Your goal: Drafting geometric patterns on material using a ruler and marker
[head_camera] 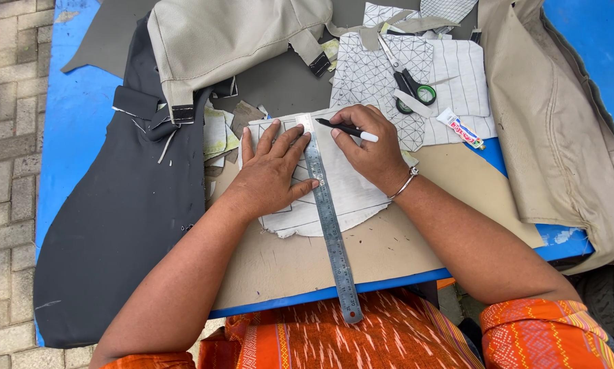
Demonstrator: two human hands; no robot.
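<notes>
One steel ruler [329,225], one pen [348,129], one white fabric piece [351,191] under both. My left hand [269,171] lay flat, fingers spread, pressing the ruler and the white piece down onto the tan board [389,253]; nothing gripped, palm open on them. My right hand [370,147] was closed around the black pen with a white end, tip pointing left toward the ruler's top edge, one silver bangle [408,182] at that wrist. The ruler ran from the top of the white piece down past the blue table [74,116] edge, toward my orange skirt. One pair of scissors [408,82] with black and green handles lay on a quilted white panel [416,75], well apart from my hands. One small glue tube [461,128] sat just right of it. One large black fabric sheet [115,225] on the left, one beige cover [232,41] above, another beige cover [560,137] at right. No containers visible.
</notes>
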